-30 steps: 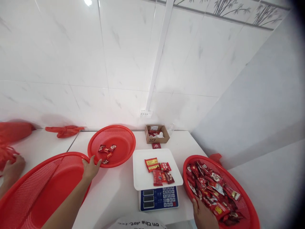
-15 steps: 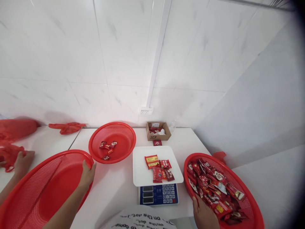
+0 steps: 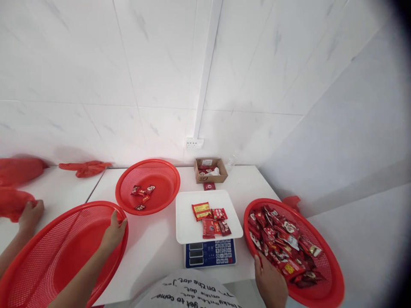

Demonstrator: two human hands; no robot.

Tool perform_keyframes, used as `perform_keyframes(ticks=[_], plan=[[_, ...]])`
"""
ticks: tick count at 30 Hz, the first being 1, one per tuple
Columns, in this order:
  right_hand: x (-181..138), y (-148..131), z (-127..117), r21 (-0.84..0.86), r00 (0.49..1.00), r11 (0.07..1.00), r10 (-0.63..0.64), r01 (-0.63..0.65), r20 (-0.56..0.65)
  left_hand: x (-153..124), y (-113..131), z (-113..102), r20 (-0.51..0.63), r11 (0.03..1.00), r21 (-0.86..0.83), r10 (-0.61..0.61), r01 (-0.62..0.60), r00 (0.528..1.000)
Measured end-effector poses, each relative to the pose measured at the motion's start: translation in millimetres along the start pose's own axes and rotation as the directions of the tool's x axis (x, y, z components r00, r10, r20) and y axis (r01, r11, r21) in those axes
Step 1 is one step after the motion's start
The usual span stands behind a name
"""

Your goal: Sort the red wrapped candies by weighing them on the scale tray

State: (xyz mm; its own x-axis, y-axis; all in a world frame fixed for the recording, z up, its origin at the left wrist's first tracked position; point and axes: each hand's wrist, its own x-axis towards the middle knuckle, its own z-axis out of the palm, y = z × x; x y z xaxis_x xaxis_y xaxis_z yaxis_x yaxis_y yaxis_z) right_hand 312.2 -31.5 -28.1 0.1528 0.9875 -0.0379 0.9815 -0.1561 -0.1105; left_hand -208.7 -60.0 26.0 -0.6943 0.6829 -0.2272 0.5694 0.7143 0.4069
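Note:
My left hand [image 3: 112,234] is closed over the right rim of a large red plastic basket [image 3: 61,222], which has no packets visible in it. My right hand [image 3: 271,279] grips the near left rim of another red basket [image 3: 332,261], tilted and heaped with red and brown snack packets [image 3: 285,239]. Between the hands stands a digital scale [image 3: 210,253] with a white tray [image 3: 186,231]. Several red packets [image 3: 212,220] lie on that tray. Behind the left basket is a smaller-looking red basket [image 3: 163,196] with a few small packets [image 3: 143,196] inside.
At the wall sits a small cardboard box [image 3: 210,175] of packets, with a red packet [image 3: 209,186] before it and a clear plastic item [image 3: 230,161] beside it. On the left, another person's hand [image 3: 31,214] holds a red bag [image 3: 14,203]. A wall borders the right.
The view has shifted slightly, so most things sit a little higher and further left. Both my hands stay at their baskets' rims. The other person's red bag has changed shape.

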Motion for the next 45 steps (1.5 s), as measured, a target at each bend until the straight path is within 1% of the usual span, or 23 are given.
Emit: perform_keyframes(ticks=[2, 4, 6, 9, 12, 16, 21, 26, 33, 37, 41, 43, 45], plan=[[-0.1, -1.1, 0.2, 0.006, 1.0, 1.0, 0.003, -0.003, -0.007, -1.7, 5.4, -6.0, 0.088, 0.994, 0.105, 0.03, -0.039, 0.996], [0.0, -2.0, 0.9, 0.011, 1.0, 1.0, 0.012, -0.012, -0.004, -3.7, 10.6, -10.0, 0.149, 0.975, 0.192, 0.079, -0.107, 0.986], [0.1, -2.7, 1.4, 0.015, 0.999, 0.999, 0.029, -0.029, 0.013, -5.8, 16.0, -11.8, 0.201, 0.955, 0.24, 0.127, -0.174, 0.971], [-0.2, -3.9, 0.7, 0.012, 0.999, 0.999, 0.041, -0.042, 0.032, -8.0, 23.9, -11.1, 0.278, 0.926, 0.295, 0.153, -0.236, 0.948], [-0.7, -5.2, -0.9, 0.007, 0.999, 0.999, 0.039, -0.039, 0.032, -8.5, 30.4, -8.2, 0.32, 0.911, 0.315, 0.162, -0.266, 0.933], [-0.7, -5.6, -1.5, 0.006, 0.999, 0.999, 0.043, -0.043, 0.026, -6.5, 35.5, -4.6, 0.336, 0.906, 0.309, 0.18, -0.288, 0.925], [-0.5, -4.7, -1.6, 0.007, 0.999, 0.999, 0.034, -0.034, 0.031, -3.0, 38.3, -2.2, 0.378, 0.936, 0.233, 0.163, -0.264, 0.911], [-1.1, -6.9, -4.8, 0.003, 0.997, 0.998, 0.06, -0.06, 0.053, -3.6, 39.5, -1.0, 0.399, 0.95, 0.166, 0.179, -0.263, 0.899], [-0.8, -7.9, -6.7, -0.002, 0.995, 0.998, 0.063, -0.063, 0.074, -5.0, 43.8, 3.7, 0.431, 0.965, 0.087, 0.188, -0.248, 0.883], [0.1, -6.8, -5.3, 0.008, 0.996, 0.998, 0.055, -0.056, 0.073, -2.4, 47.0, 6.4, 0.434, 0.978, 0.042, 0.166, -0.204, 0.885], [-0.2, -6.1, -3.1, 0.002, 0.998, 0.999, 0.04, -0.04, 0.037, 2.6, 47.8, 7.8, 0.444, 0.987, -0.028, 0.155, -0.16, 0.882], [-0.4, -5.9, -1.9, 0.009, 0.998, 0.999, 0.048, -0.048, 0.035, 6.2, 47.6, 7.4, 0.426, 0.989, -0.078, 0.148, -0.127, 0.893], [-0.6, -5.6, -0.8, 0.013, 0.998, 0.998, 0.055, -0.056, 0.037, 10.5, 47.2, 5.9, 0.398, 0.988, -0.138, 0.114, -0.063, 0.91]])
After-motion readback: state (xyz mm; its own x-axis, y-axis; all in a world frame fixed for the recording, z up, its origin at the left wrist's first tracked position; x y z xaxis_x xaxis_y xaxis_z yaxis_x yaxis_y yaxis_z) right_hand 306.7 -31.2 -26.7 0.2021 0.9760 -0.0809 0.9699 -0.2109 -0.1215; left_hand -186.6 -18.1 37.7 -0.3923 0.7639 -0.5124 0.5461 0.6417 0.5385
